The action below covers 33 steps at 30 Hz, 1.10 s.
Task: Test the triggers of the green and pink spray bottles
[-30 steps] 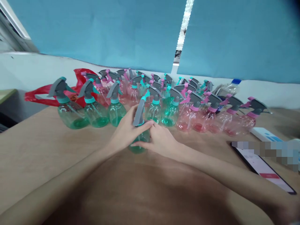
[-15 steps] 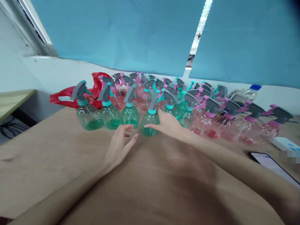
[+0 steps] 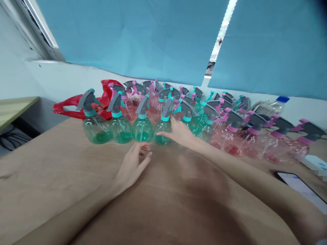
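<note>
Where the right grip (image 3: 182,132) curves, translucent bottle (image 3: 162,127) bulges

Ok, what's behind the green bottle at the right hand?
Behind the green bottle stand more spray bottles with turquoise and pink trim, and beyond them a blue sheet. The green bottle and the right hand hide parts of them; anything fully covered can't be seen.

Brown table (image 3: 46,177), green spray bottles (image 3: 142,131), pink spray bottles (image 3: 231,141), phone (image 3: 302,189)
</note>
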{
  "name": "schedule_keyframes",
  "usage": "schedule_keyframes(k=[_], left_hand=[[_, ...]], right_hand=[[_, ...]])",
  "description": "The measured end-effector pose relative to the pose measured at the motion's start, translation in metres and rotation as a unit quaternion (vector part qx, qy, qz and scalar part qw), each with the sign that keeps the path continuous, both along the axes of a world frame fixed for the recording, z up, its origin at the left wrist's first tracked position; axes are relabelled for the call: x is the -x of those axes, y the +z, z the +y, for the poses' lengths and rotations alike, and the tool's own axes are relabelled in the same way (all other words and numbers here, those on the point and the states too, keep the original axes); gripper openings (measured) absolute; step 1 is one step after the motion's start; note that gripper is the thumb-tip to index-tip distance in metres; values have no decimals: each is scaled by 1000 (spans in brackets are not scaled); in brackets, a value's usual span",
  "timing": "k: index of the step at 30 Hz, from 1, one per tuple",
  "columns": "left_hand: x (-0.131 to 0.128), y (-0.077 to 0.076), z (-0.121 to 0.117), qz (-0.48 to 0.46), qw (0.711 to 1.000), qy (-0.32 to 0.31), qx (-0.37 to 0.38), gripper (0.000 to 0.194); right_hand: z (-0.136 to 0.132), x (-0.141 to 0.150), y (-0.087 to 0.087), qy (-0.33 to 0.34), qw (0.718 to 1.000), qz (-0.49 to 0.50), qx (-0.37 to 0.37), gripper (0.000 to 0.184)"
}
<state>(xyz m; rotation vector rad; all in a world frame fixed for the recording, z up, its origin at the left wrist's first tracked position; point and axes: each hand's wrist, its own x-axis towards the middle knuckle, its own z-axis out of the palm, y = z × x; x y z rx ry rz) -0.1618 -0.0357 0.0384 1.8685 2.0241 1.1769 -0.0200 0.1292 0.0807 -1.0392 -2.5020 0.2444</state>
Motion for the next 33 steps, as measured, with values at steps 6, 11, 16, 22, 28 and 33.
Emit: schedule_keyframes(k=[6,11,16,22,28,33], left_hand=[[-1,-1,1,-6,1000,1,14,15],[-2,-2,1,-12,1000,2,25,16],[-6,-3,2,-5,999,0,37,14],[-11,-3,1,23,999,-9,22,12],[-18,-1,-3,34,999,-12,20,12],[-28,-1,-4,26,999,-31,16,10]], right_hand=[[-9,-10,-3,28,998,55,0,78],[-24,-53,-3,31,993,107,-50,37],[-12,-88,-8,-41,988,144,-48,33],[14,-74,-14,-61,986,154,4,60],[22,-55,-8,-94,986,121,70,67],[18,-53,-9,-103,985,121,63,67]])
